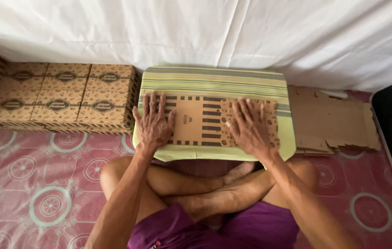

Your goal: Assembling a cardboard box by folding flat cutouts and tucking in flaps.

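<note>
On the striped green cushion (214, 83), left hand (153, 122) and right hand (250, 127) press flat, fingers spread, gripping nothing, onto the flattened brown printed cardboard box blank (200, 122).

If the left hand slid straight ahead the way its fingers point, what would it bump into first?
Probably the white cloth hanging behind. The left hand lies flat on the cardboard sheet, fingers pointing away from the person over the striped cushion. Nothing else shows in that line, though depth is unclear.
</note>
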